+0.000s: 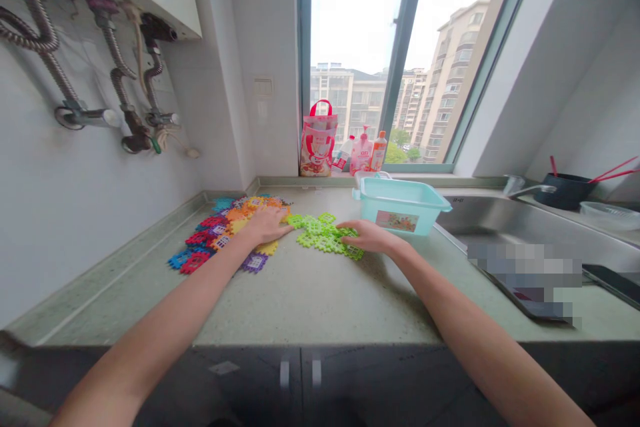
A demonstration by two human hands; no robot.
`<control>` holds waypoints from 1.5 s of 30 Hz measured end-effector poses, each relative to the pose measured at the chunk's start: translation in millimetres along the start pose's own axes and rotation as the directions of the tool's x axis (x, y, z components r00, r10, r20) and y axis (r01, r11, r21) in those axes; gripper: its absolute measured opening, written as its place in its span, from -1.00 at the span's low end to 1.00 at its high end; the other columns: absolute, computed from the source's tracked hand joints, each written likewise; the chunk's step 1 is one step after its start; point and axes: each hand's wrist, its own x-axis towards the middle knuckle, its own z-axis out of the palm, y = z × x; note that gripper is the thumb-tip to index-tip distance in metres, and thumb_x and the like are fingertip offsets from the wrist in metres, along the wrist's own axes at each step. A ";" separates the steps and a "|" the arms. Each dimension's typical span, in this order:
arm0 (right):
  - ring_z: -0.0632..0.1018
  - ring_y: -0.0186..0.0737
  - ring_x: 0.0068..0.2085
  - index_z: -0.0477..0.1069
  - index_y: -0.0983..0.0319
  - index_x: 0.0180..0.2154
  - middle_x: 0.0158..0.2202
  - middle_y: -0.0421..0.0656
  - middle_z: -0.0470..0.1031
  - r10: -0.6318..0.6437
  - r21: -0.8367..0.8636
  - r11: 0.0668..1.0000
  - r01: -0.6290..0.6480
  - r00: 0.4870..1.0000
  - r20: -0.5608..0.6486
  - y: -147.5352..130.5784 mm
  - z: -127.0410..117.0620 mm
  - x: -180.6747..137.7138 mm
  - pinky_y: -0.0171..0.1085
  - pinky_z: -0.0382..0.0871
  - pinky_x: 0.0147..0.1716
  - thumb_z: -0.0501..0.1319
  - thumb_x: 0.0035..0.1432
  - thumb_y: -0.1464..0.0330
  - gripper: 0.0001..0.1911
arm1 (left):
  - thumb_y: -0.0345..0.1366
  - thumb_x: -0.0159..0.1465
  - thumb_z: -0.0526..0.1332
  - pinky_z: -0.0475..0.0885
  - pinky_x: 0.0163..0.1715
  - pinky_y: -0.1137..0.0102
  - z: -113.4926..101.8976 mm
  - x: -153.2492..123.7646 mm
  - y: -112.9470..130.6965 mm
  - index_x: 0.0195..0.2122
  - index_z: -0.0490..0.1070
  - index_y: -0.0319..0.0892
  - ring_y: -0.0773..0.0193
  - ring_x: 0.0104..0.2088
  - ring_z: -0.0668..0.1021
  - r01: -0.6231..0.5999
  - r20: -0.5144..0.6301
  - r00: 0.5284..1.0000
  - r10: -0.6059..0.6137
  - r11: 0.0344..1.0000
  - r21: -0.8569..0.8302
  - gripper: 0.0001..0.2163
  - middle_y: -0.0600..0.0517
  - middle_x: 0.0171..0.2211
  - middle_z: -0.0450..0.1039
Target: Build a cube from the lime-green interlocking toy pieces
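My left hand (pixel 267 225) lies flat on a spread of multicoloured interlocking plastic tiles (pixel 213 238), its fingertips pointing toward the lime-green group. Those lime-green interlocking plastic tiles (pixel 320 237) form a joined patch on the speckled stone countertop (pixel 295 293). My right hand (pixel 364 236) rests on the patch's right side, fingers on the green pieces. Neither hand visibly grips anything. A small gap of countertop separates the two hands, and the tiles under my palms are hidden.
A teal plastic basket (pixel 400 208) stands just beyond my right hand. A steel sink (pixel 505 220) lies to the right, with a blurred flat device (pixel 525 280) and a phone (pixel 613 283) near it. Bottles (pixel 367 153) and a pink bag (pixel 319 140) stand on the windowsill. Pipes run along the left wall.
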 end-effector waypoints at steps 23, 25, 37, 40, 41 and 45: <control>0.71 -0.03 -0.03 0.68 0.16 0.02 0.01 -0.10 0.72 0.000 0.022 1.000 0.001 0.997 -0.079 5.0 1.6 3.6 -0.19 0.53 0.03 0.35 0.30 0.21 -0.68 | 0.15 0.35 0.25 0.42 0.22 0.20 -35.3 -22.6 15.2 0.12 0.58 -0.11 -0.02 0.17 0.57 -0.208 0.017 0.977 0.213 0.965 -0.159 -0.50 -0.14 0.15 0.57; 0.69 -0.01 0.00 0.67 0.19 0.03 0.01 -0.05 0.71 -0.002 0.002 1.000 0.002 0.992 -0.129 5.3 0.2 4.4 -0.16 0.51 0.06 0.37 0.29 0.20 -0.66 | 0.17 0.24 0.34 0.52 -0.08 0.30 -44.3 -27.2 13.8 -0.07 0.62 -0.11 0.07 -0.10 0.65 -0.166 0.130 0.969 0.208 0.946 -0.280 -0.53 -0.06 -0.10 0.65; 0.63 -0.13 -0.22 0.59 0.20 -0.03 -0.16 -0.08 0.66 -0.082 -0.056 0.995 0.080 0.996 -0.046 -12.4 -1.7 0.4 -0.26 0.41 -0.23 0.41 0.21 0.01 -0.53 | -0.11 0.26 0.29 0.43 -0.22 0.37 -39.6 -30.5 32.3 -0.09 0.65 -0.07 0.21 -0.30 0.60 -0.232 0.015 0.970 0.244 0.938 -0.257 -0.72 0.05 -0.25 0.62; 0.63 -0.11 -0.22 0.57 0.18 -0.02 -0.15 -0.09 0.66 -0.056 -0.082 0.995 0.057 0.998 0.013 -15.1 3.2 -0.1 -0.26 0.39 -0.26 0.44 0.16 0.03 -0.53 | -0.08 0.30 0.30 0.43 -0.16 0.38 -39.6 -30.9 49.6 0.00 0.64 -0.04 0.20 -0.23 0.60 -0.319 -0.038 0.946 0.321 0.910 -0.266 -0.69 0.01 -0.15 0.59; 0.63 -0.10 -0.21 0.56 0.18 -0.01 -0.15 -0.09 0.66 -0.053 -0.094 0.994 0.054 0.998 0.020 -16.0 4.3 -0.3 -0.26 0.40 -0.25 0.45 0.15 0.03 -0.51 | -0.10 0.31 0.31 0.42 -0.18 0.37 -39.8 -31.2 52.6 -0.07 0.66 -0.04 0.20 -0.23 0.59 -0.331 -0.024 0.941 0.337 0.904 -0.272 -0.74 0.01 -0.18 0.58; 0.63 -0.07 -0.13 0.56 0.18 -0.01 -0.07 -0.07 0.65 -0.084 -0.108 0.991 0.084 0.996 0.007 -18.6 6.3 -1.1 -0.24 0.42 -0.18 0.47 0.12 0.10 -0.55 | -0.10 0.29 0.37 0.40 -0.14 0.36 -44.1 -33.5 50.8 -0.32 0.66 -0.07 0.18 -0.22 0.57 -0.357 0.029 0.920 0.391 0.866 -0.350 -0.83 0.00 -0.24 0.52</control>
